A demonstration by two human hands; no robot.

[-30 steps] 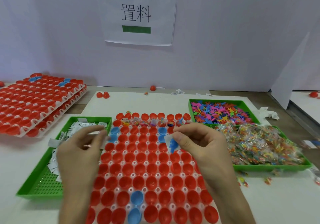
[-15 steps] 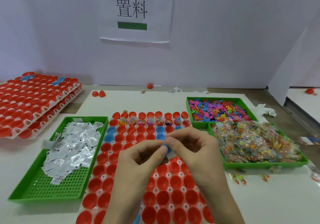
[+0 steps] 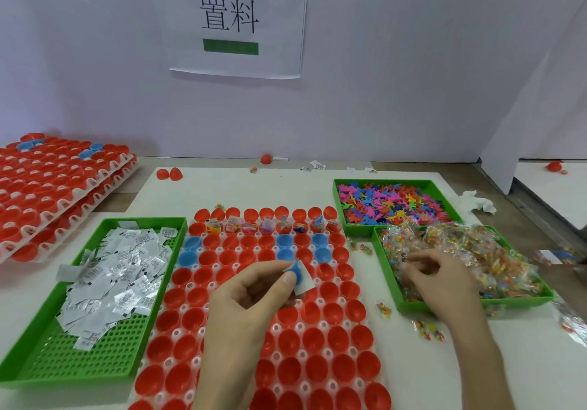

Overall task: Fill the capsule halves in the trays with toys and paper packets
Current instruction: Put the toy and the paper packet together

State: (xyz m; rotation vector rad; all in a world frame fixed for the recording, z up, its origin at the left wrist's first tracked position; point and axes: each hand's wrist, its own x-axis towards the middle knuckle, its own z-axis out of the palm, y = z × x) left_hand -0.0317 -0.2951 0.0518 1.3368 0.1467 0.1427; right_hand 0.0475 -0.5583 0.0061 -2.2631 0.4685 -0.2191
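Observation:
A white tray of red and a few blue capsule halves (image 3: 336, 311) lies in front of me; its second row from the back holds toys and packets. My left hand (image 3: 247, 304) hovers over the tray's middle and pinches a blue toy with a white paper packet (image 3: 300, 277). My right hand (image 3: 441, 277) reaches into the green bin of clear bagged toys (image 3: 495, 250), fingers curled among the bags; whether it grips one I cannot tell. A green bin of white paper packets (image 3: 114, 276) sits at the left, and a green bin of loose coloured toys (image 3: 390, 201) at the back right.
Two stacked trays of red capsule halves (image 3: 54, 187) lie at the far left. Loose red halves (image 3: 170, 174) and scraps rest near the back wall. Small bagged toys (image 3: 427, 330) are scattered right of the tray. A crumpled white tissue (image 3: 478, 202) lies at the right.
The blue toy and packet passed from my right hand to my left. My right hand moved right into the bagged-toy bin. The view tilted down and closer.

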